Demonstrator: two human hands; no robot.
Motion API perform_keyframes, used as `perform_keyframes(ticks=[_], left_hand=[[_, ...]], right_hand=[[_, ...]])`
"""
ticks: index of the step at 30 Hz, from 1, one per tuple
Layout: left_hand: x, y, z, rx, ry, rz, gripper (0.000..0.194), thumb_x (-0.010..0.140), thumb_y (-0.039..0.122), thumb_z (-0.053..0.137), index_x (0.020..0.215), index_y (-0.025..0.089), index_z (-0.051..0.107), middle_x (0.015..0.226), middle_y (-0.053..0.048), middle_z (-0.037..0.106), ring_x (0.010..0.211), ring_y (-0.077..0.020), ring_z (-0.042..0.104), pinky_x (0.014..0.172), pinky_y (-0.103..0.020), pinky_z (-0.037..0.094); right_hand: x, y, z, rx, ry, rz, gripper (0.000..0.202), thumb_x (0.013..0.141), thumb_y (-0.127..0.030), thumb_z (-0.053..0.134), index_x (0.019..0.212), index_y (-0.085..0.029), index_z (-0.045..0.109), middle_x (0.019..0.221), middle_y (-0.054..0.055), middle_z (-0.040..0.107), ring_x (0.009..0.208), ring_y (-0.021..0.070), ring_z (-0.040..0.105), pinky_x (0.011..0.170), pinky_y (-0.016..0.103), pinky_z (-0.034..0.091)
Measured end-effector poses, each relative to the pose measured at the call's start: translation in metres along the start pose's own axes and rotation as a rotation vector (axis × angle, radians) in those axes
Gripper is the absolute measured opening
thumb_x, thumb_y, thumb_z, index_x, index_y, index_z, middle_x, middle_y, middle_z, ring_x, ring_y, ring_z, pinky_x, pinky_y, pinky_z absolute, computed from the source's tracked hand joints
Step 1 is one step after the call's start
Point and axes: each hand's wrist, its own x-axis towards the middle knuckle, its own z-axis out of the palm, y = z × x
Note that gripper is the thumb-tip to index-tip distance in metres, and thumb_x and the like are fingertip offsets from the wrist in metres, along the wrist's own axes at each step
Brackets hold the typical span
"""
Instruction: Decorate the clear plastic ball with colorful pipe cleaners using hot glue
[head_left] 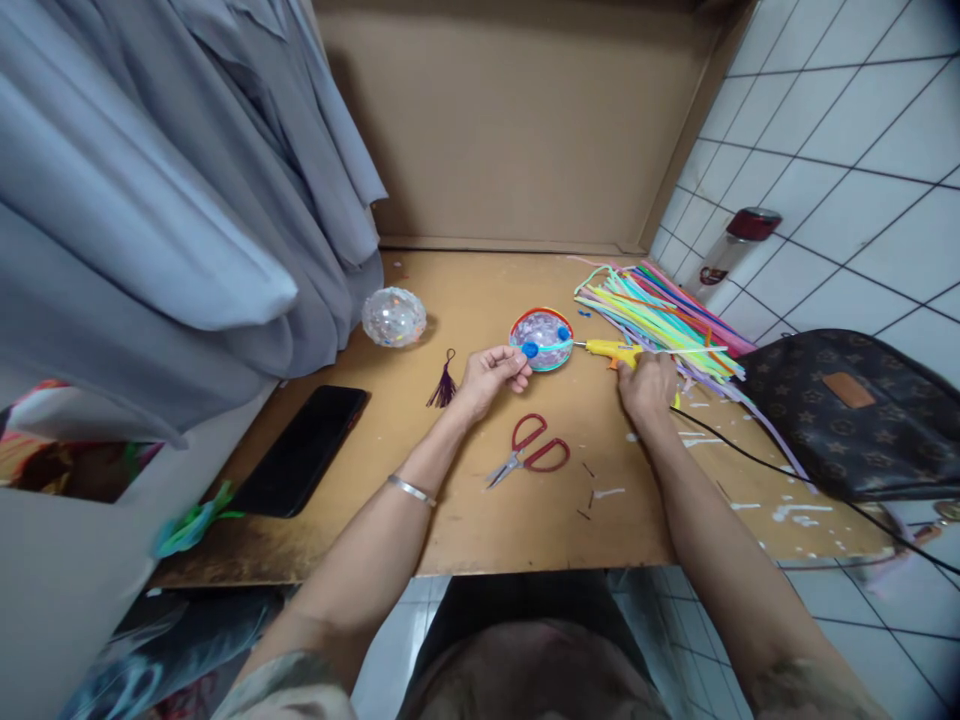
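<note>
My left hand [496, 376] is closed, with thumb and fingers pinched at the left edge of a clear dome-like ball [541, 328]. A red-orange pipe cleaner rims its top and a turquoise one crosses its lower part. Two blue round pieces sit on it, the nearer one [529, 350] right at my left fingertips. Wrapped round a yellow glue gun [613, 350], my right hand [649, 385] points its nozzle leftward at the ball's right edge. A white glue stick [697, 350] sticks out of the gun's back. Red-handled scissors [531, 452] lie open below the ball.
A second clear ball [394, 317], a purple tassel [444, 383] and a black phone [301, 450] lie leftward. Colourful pipe cleaners [660, 315], a bottle [731, 255] and a brown bag [855, 415] are rightward. The gun's black cord [750, 457] crosses the table. Grey cloth [187, 200] hangs at left.
</note>
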Motion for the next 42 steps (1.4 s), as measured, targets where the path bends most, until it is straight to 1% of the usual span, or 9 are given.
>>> perform_keyframes(ticks=[4, 10, 15, 27, 31, 34, 36, 39, 42], left_hand=[[0.0, 0.002, 0.0, -0.052, -0.009, -0.031, 0.046, 0.057, 0.051, 0.089, 0.073, 0.014, 0.066, 0.065, -0.002, 0.068, 0.05, -0.0076, 0.057, 0.049, -0.02, 0.045], [-0.002, 0.009, 0.002, -0.149, -0.102, -0.195, 0.038, 0.056, 0.039, 0.089, 0.068, 0.014, 0.063, 0.057, 0.001, 0.064, 0.045, -0.0065, 0.054, 0.044, -0.019, 0.042], [-0.004, 0.007, 0.005, -0.159, -0.187, -0.282, 0.033, 0.056, 0.034, 0.088, 0.067, 0.014, 0.063, 0.055, 0.001, 0.063, 0.043, -0.0067, 0.054, 0.042, -0.019, 0.041], [-0.005, 0.0, 0.007, -0.179, -0.225, -0.324, 0.028, 0.062, 0.03, 0.085, 0.07, 0.014, 0.063, 0.056, 0.001, 0.062, 0.043, -0.0067, 0.054, 0.046, -0.019, 0.043], [-0.004, 0.001, 0.008, -0.147, -0.198, -0.276, 0.035, 0.063, 0.04, 0.086, 0.067, 0.015, 0.061, 0.055, 0.002, 0.059, 0.043, -0.0061, 0.049, 0.045, -0.02, 0.039], [-0.001, -0.002, 0.006, -0.073, -0.001, -0.096, 0.044, 0.065, 0.054, 0.082, 0.065, 0.017, 0.058, 0.054, 0.003, 0.054, 0.044, -0.0058, 0.043, 0.044, -0.021, 0.033], [0.001, -0.007, 0.001, 0.056, 0.18, 0.069, 0.046, 0.069, 0.059, 0.079, 0.068, 0.018, 0.058, 0.058, 0.002, 0.055, 0.05, -0.0077, 0.047, 0.049, -0.022, 0.037], [0.004, -0.013, -0.005, 0.36, 0.342, 0.284, 0.049, 0.07, 0.062, 0.078, 0.09, 0.019, 0.065, 0.09, -0.005, 0.068, 0.082, -0.0164, 0.063, 0.076, -0.03, 0.052], [0.01, -0.018, -0.009, 0.622, 0.334, 0.401, 0.072, 0.07, 0.065, 0.078, 0.123, 0.022, 0.058, 0.134, -0.013, 0.06, 0.126, -0.0286, 0.056, 0.108, -0.045, 0.045]], right_hand=[[-0.009, -0.027, -0.02, 0.157, 0.108, -0.236, 0.019, 0.089, -0.031, 0.053, 0.09, -0.019, 0.067, 0.092, 0.011, 0.063, 0.093, 0.0273, 0.057, 0.087, 0.044, 0.046], [-0.042, -0.081, -0.031, 0.468, 0.043, -0.583, 0.019, 0.096, -0.031, 0.055, 0.097, -0.023, 0.073, 0.088, 0.009, 0.071, 0.085, 0.0228, 0.064, 0.081, 0.039, 0.054], [-0.054, -0.089, -0.03, 0.53, 0.055, -0.59, 0.018, 0.096, -0.027, 0.057, 0.1, -0.024, 0.074, 0.091, 0.008, 0.074, 0.086, 0.0216, 0.069, 0.083, 0.039, 0.058], [-0.046, -0.084, -0.036, 0.549, -0.015, -0.706, 0.019, 0.095, -0.026, 0.057, 0.091, -0.024, 0.075, 0.085, 0.007, 0.073, 0.083, 0.0208, 0.068, 0.079, 0.037, 0.056], [-0.046, -0.091, -0.041, 0.663, -0.095, -0.545, 0.02, 0.092, -0.03, 0.058, 0.081, -0.022, 0.072, 0.08, 0.006, 0.071, 0.077, 0.0193, 0.064, 0.075, 0.036, 0.054], [-0.045, -0.095, -0.042, 0.862, -0.199, -0.21, 0.019, 0.084, -0.037, 0.063, 0.076, -0.02, 0.069, 0.071, 0.002, 0.066, 0.063, 0.0154, 0.057, 0.06, 0.03, 0.048], [-0.043, -0.097, -0.041, 0.981, -0.306, 0.01, 0.023, 0.075, -0.042, 0.068, 0.073, -0.019, 0.067, 0.065, 0.0, 0.062, 0.056, 0.0129, 0.051, 0.054, 0.027, 0.042], [-0.04, -0.098, -0.042, 1.081, -0.407, 0.21, 0.026, 0.065, -0.044, 0.073, 0.068, -0.019, 0.066, 0.057, -0.004, 0.056, 0.052, 0.0097, 0.043, 0.052, 0.025, 0.035], [-0.038, -0.099, -0.044, 1.135, -0.435, 0.292, 0.025, 0.06, -0.042, 0.075, 0.064, -0.019, 0.067, 0.052, -0.005, 0.05, 0.05, 0.008, 0.037, 0.051, 0.025, 0.03]])
